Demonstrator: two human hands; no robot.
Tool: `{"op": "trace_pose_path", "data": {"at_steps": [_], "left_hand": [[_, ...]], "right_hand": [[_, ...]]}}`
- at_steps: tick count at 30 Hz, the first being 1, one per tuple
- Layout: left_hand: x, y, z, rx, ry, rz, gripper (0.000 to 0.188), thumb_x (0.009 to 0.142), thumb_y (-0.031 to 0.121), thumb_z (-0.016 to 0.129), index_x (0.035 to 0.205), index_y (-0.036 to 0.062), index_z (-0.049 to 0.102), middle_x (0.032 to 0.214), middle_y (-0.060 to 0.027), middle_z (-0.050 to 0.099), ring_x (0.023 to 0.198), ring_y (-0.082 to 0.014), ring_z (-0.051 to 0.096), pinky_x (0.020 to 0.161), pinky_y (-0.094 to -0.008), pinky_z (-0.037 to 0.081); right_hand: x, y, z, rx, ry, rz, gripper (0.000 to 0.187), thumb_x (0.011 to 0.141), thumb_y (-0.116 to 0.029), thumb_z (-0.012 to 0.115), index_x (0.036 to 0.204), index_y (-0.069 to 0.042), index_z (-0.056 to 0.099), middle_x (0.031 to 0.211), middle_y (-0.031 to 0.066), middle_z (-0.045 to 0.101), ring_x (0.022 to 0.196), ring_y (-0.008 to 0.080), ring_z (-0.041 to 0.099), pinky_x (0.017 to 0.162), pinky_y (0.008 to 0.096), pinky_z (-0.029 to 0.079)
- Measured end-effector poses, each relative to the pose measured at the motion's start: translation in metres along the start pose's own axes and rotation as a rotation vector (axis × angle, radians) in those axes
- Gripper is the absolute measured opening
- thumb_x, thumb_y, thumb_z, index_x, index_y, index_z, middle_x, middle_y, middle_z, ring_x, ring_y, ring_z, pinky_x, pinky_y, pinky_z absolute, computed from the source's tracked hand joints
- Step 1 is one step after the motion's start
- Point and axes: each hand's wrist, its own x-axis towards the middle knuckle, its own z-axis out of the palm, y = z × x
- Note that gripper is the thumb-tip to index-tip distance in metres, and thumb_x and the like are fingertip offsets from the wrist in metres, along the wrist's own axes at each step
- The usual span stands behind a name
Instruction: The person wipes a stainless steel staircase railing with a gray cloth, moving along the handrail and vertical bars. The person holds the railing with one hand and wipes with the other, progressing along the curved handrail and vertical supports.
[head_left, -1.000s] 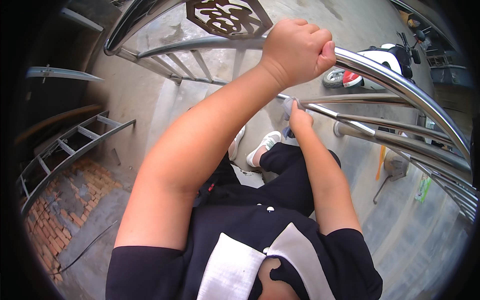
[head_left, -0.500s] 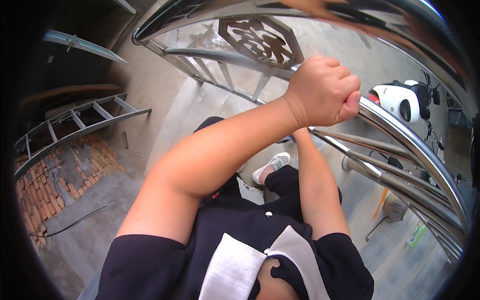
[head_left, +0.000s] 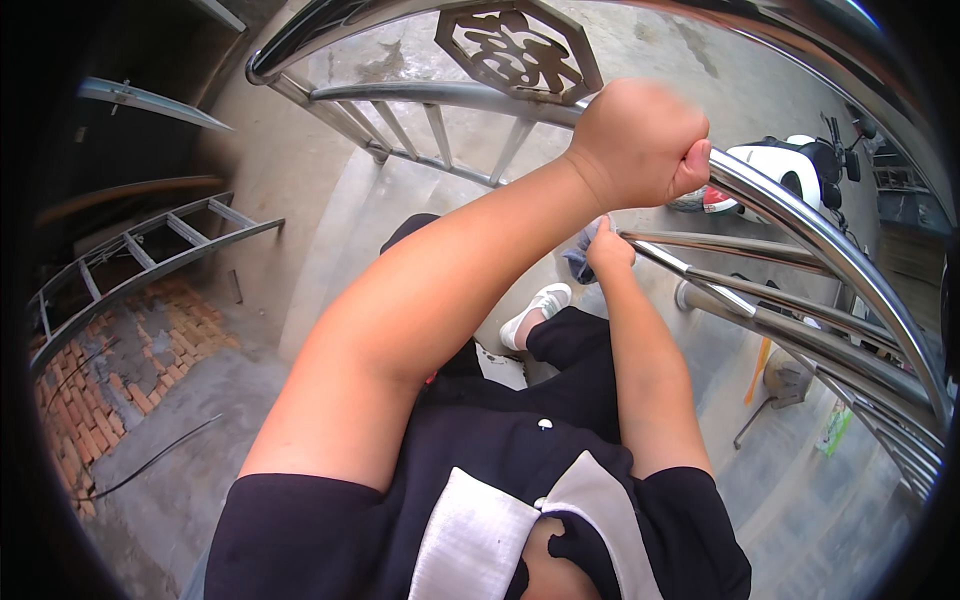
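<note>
The person wears a black shirt point(head_left: 480, 445) with a broad, pointed collar point(head_left: 470, 540), white on the left flap and shaded greyish on the right. One small white button point(head_left: 541, 503) sits where the collar's flaps meet, another point(head_left: 545, 424) farther down from it. Short black sleeves point(head_left: 290, 530) flank the collar; well below it come black trousers point(head_left: 575, 375) and a white shoe point(head_left: 540, 312) with greyish panels.

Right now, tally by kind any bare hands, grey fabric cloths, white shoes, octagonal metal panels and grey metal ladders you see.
Hands: 2, bare left hand, bare right hand
Grey fabric cloth: 1
White shoe: 1
Octagonal openwork metal panel: 1
Grey metal ladder: 1
Total: 6
</note>
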Motion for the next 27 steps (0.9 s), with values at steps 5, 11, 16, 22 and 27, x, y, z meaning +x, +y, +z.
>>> {"op": "trace_pose_path", "data": {"at_steps": [5, 11, 16, 22, 27], "left_hand": [[-0.001, 0.004, 0.003, 0.000, 0.009, -0.019, 0.016, 0.078, 0.019, 0.053, 0.065, 0.0107, 0.053, 0.057, -0.0048, 0.050, 0.054, -0.0258, 0.049, 0.052, -0.0384, 0.043], [-0.003, 0.002, 0.002, 0.019, -0.002, -0.026, 0.016, 0.078, 0.019, 0.053, 0.064, 0.0108, 0.053, 0.056, -0.0048, 0.049, 0.053, -0.0258, 0.048, 0.052, -0.0385, 0.042], [-0.003, 0.003, 0.004, -0.003, 0.043, -0.009, 0.016, 0.077, 0.018, 0.053, 0.063, 0.0111, 0.052, 0.055, -0.0041, 0.047, 0.051, -0.0255, 0.046, 0.050, -0.0377, 0.040], [-0.001, 0.001, 0.004, 0.010, 0.045, 0.005, 0.017, 0.077, 0.018, 0.054, 0.062, 0.0113, 0.050, 0.054, -0.0039, 0.046, 0.049, -0.0251, 0.044, 0.049, -0.0363, 0.039], [-0.003, -0.002, 0.003, 0.033, 0.067, 0.019, 0.017, 0.077, 0.018, 0.054, 0.062, 0.0113, 0.050, 0.054, -0.0035, 0.046, 0.049, -0.0252, 0.045, 0.049, -0.0362, 0.039]], "right_hand": [[-0.006, 0.016, 0.005, -0.057, 0.007, 0.034, 0.067, 0.093, -0.020, 0.048, 0.153, -0.009, 0.019, 0.126, 0.0138, 0.063, 0.109, 0.0289, 0.065, 0.088, 0.0406, 0.052], [-0.004, 0.020, 0.006, 0.031, 0.038, -0.057, 0.072, 0.088, -0.018, 0.054, 0.152, -0.014, 0.022, 0.123, 0.0162, 0.064, 0.110, 0.0291, 0.064, 0.089, 0.0425, 0.052], [0.022, 0.016, 0.039, -0.007, 0.169, -0.119, 0.067, 0.087, -0.013, 0.052, 0.147, -0.002, 0.024, 0.102, 0.0178, 0.070, 0.091, 0.0285, 0.070, 0.075, 0.0412, 0.056], [0.038, 0.011, 0.062, -0.067, 0.237, -0.162, 0.068, 0.088, -0.010, 0.049, 0.146, 0.004, 0.018, 0.089, 0.0158, 0.072, 0.077, 0.0281, 0.072, 0.066, 0.0409, 0.056], [0.052, 0.004, 0.075, -0.109, 0.264, -0.296, 0.067, 0.089, -0.011, 0.049, 0.148, -0.001, 0.019, 0.092, 0.0170, 0.072, 0.081, 0.0300, 0.072, 0.069, 0.0397, 0.057]]}}
